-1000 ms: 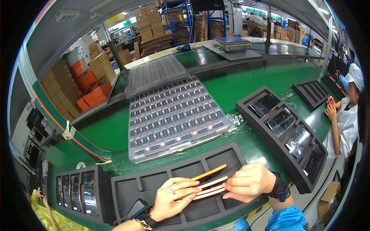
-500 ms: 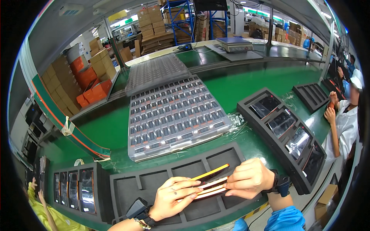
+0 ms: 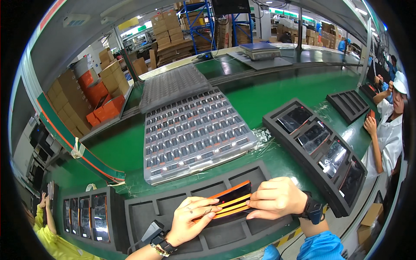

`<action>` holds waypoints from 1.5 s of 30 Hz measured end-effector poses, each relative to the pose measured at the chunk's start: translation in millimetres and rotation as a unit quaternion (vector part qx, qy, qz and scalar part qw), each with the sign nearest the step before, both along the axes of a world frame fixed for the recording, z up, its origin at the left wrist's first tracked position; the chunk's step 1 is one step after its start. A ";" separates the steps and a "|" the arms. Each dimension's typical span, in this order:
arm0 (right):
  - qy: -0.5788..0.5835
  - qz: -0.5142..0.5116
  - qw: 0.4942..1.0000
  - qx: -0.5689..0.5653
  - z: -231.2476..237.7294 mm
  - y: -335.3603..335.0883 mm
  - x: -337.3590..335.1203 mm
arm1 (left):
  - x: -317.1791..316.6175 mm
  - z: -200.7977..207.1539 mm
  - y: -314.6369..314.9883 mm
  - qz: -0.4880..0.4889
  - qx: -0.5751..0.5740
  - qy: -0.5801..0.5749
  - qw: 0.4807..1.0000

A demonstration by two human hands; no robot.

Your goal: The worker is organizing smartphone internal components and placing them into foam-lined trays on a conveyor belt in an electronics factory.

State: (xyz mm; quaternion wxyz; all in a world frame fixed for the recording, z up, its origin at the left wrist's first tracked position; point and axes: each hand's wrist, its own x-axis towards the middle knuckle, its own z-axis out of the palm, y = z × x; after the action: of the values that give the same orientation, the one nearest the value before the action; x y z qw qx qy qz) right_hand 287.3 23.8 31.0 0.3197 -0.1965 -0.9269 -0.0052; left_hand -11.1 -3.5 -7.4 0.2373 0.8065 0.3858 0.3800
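Between my two hands are several flat phones with orange edges (image 3: 232, 206), stacked on edge and slightly fanned. The rearmost phone tilts so that its dark glossy face shows. My left hand (image 3: 193, 219) is closed on the left ends, thumb in front and fingers behind. At the right ends, the fingers and thumb of my right hand (image 3: 277, 197) pinch the nearer phones. Both hands are above a black foam tray (image 3: 161, 203) with rectangular pockets; the pockets I can see hold nothing.
Left stands a foam tray (image 3: 116, 212) of dark-screened phones; another (image 3: 318, 161) lies at right. A clear plastic tray (image 3: 197, 134) of small dark parts sits beyond my hands, another tray (image 3: 173, 86) behind it. An empty slotted tray (image 3: 349, 106) is far right. Co-workers flank both sides.
The phones have turned in my hands, showing more orange edge and the rear one's dark face. My right hand has shifted slightly left. The co-worker at right has raised one hand.
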 end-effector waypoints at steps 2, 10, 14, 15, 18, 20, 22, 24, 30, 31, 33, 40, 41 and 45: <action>-0.006 -0.021 1.000 0.021 -7.2 -0.7 -1.8 | -1.4 -3.1 -0.9 -0.005 0.040 0.028 0.999; 0.070 0.039 0.996 0.028 -16.4 -23.8 -52.3 | 3.1 -3.7 -5.8 -0.026 0.177 0.091 0.980; 0.096 0.027 0.994 0.049 -24.1 -29.9 -53.6 | 8.1 0.6 -13.5 -0.023 0.178 0.099 0.979; 0.096 0.013 0.994 0.043 -24.7 -29.9 -52.3 | 8.8 -0.6 -14.4 -0.020 0.169 0.083 0.982; 0.133 -0.004 0.991 0.026 -29.9 -24.8 -54.1 | 10.2 -4.7 -13.0 -0.011 0.151 0.045 0.987; 0.136 -0.020 0.990 0.011 -27.4 -22.3 -55.3 | 11.0 -5.5 -11.9 -0.007 0.141 0.024 0.990; 0.122 -0.027 0.992 0.003 -25.8 -21.8 -56.0 | 11.5 -5.0 -10.5 -0.007 0.139 0.018 0.990; 0.108 -0.034 0.994 -0.006 -24.2 -23.2 -56.2 | 11.4 -3.8 -10.3 -0.008 0.134 0.017 0.991; 0.145 -0.023 0.985 -0.092 -20.6 -20.5 -51.4 | 9.6 -2.5 -10.3 -0.010 0.120 0.018 0.993; 0.173 -0.017 0.972 -0.158 -18.5 -17.5 -48.5 | 8.0 -3.4 -9.8 -0.009 0.114 0.022 0.993; 0.209 -0.002 0.914 -0.348 -16.2 -15.7 -37.2 | 4.6 -5.3 -6.4 -0.002 0.113 0.027 0.993; 0.381 0.105 0.772 -0.498 -30.7 0.4 -21.6 | -0.6 -4.2 2.4 0.008 0.071 0.009 0.997; 0.399 0.090 0.755 -0.513 -28.6 0.6 -20.1 | -0.6 -4.1 2.0 0.013 0.071 0.008 0.997; 0.432 0.015 0.726 -0.535 -19.7 -0.6 -10.7 | -0.4 -3.6 0.3 0.012 0.069 0.004 0.998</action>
State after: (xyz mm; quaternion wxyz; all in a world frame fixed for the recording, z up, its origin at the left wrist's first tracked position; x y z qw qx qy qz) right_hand 276.6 23.2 11.3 0.5273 -0.3019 -0.5403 0.5821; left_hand -11.5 -3.2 -11.0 0.1747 0.8176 0.3694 0.4057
